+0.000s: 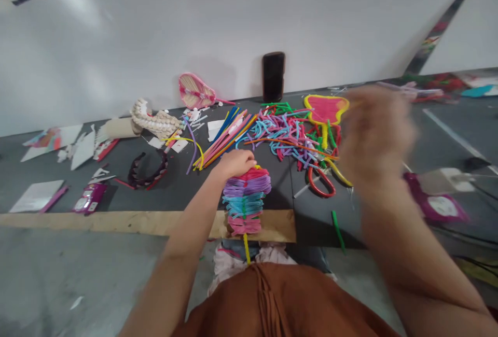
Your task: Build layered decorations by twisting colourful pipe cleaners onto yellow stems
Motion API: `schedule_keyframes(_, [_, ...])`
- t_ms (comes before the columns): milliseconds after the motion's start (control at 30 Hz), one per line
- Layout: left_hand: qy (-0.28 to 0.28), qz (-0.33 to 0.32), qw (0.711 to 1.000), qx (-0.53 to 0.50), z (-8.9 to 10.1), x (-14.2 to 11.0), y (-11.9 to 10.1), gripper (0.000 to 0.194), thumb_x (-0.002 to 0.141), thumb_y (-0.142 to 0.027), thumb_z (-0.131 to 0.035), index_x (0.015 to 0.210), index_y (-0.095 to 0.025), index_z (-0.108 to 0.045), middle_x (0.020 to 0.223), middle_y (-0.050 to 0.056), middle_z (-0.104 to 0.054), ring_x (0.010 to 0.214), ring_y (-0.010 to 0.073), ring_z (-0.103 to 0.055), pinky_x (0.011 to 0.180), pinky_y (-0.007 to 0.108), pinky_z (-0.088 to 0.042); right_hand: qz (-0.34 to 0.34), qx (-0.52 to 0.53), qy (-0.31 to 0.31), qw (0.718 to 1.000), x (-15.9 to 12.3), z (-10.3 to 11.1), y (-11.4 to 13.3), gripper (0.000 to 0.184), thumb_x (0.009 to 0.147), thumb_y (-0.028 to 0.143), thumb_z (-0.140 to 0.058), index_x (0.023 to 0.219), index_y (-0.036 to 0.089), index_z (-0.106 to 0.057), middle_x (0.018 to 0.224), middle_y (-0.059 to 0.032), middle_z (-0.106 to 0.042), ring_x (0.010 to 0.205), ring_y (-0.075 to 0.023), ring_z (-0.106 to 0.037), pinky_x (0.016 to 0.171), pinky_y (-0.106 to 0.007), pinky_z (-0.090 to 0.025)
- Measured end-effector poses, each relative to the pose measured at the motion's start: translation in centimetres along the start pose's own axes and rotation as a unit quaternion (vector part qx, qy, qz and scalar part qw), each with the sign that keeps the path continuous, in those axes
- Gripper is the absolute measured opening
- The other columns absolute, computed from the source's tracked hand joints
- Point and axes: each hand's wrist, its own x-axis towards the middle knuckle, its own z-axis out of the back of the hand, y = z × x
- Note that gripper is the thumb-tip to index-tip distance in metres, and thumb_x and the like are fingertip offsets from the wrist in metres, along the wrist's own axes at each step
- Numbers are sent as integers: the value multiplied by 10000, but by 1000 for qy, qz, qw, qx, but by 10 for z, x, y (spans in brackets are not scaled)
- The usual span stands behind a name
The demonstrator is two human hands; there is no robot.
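Head cam, L hand (235, 164) pinching multicol. craft (246, 196), R hand (376, 137) blurry, can't tell grip

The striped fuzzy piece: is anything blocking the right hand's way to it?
Nothing visible blocks it. A red loop lies on the table between the right hand and the striped fuzzy piece in this view, but the blurred hand looks raised. The left hand is at the piece's far end.

Light: even, greyish, rather dim over the desk (128, 199) here | glare: pale sheen on the white wall (163, 31), upper left | shadows: soft, beside the phone (273, 76) | blur: right hand (379, 137) badly smeared, left hand (238, 163) clearer | edges: stretched, softened
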Motion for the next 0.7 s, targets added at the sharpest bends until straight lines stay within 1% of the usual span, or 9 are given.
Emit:
schedule_keyframes(67, [44, 1, 999, -21, -5, -5, 5, 185, 800, -287, -564, 828, -163, -697, 879, 68, -723, 831, 232, -652, 759, 303, -473, 24, -51, 19, 998, -11, -37, 0, 281, 979, 247, -344, 1032, 201, -616, 889, -98, -628, 902, -270, -563, 818, -441, -436])
schedule_keyframes(133, [76, -11, 996, -53, 0, -12, 9, 224, 816, -305, -550, 881, -158, -706, 870, 53, -725, 809, 210, -652, 728, 274, -473, 66, -101, 109, 987, -20, -68, -6, 294, 933, 128, -355, 1033, 184, -626, 857, -88, -665, 812, -238, -575, 755, -392, -456])
schedule_keyframes(233, [103, -49, 987, -116, 13, -27, 14, 306, 862, -391, -535, 1018, -176, -686, 956, 28, -713, 871, 174, -645, 757, 234, -476, 48, -95, 117, 987, -33, -94, -17, 257, 916, 102, -417, 1045, 179, -625, 817, -67, -699, 777, -221, -592, 731, -354, -467])
schedule_keyframes(300, [102, -89, 973, -187, 19, -35, 16, 323, 873, -408, -551, 1050, -168, -677, 985, 42, -701, 886, 167, -636, 781, 237, -473, 38, -50, 119, 991, -39, -100, -19, 209, 933, 129, -446, 1008, 195, -629, 821, -53, -708, 781, -203, -607, 729, -328, -473])
schedule_keyframes(400, [91, -134, 958, -238, 21, -42, 19, 302, 874, -403, -588, 1011, -152, -687, 988, 64, -691, 890, 164, -628, 806, 246, -460, 66, -19, 147, 987, -47, -99, -13, 177, 951, 161, -472, 930, 220, -638, 835, -32, -715, 770, -182, -610, 723, -320, -442])
schedule_keyframes(500, [95, -147, 966, -191, 22, -43, 20, 276, 898, -410, -570, 1019, -197, -696, 1032, 51, -711, 1028, 206, -624, 933, 310, -413, 72, -11, 159, 985, -51, -97, -5, 168, 956, 161, -479, 939, 213, -638, 784, -33, -692, 726, -178, -583, 692, -322, -419])
schedule_keyframes(600, [80, -131, 983, -99, 29, -44, 16, 187, 901, -352, -579, 1039, -288, -688, 1119, -11, -714, 1311, 267, -464, 1097, 444, -222, 46, 0, 178, 983, -54, -98, -3, 221, 944, 110, -436, 1028, 199, -620, 798, -56, -667, 743, -197, -567, 678, -323, -451])
schedule_keyframes(633, [81, -131, 985, -80, 33, -44, 15, 170, 903, -326, -578, 1035, -301, -682, 1127, -28, -714, 1347, 263, -427, 1113, 464, -175, 44, 1, 187, 981, -55, -99, -3, 256, 935, 86, -417, 1055, 199, -613, 817, -62, -668, 761, -204, -572, 685, -329, -464])
schedule_keyframes(700, [103, -145, 981, -71, 40, -45, 11, 158, 913, -297, -564, 1029, -304, -670, 1124, -42, -714, 1339, 236, -446, 1119, 456, -152, 43, 4, 199, 979, -57, -101, -4, 292, 919, 61, -405, 1066, 204, -613, 824, -63, -673, 769, -207, -584, 689, -337, -481])
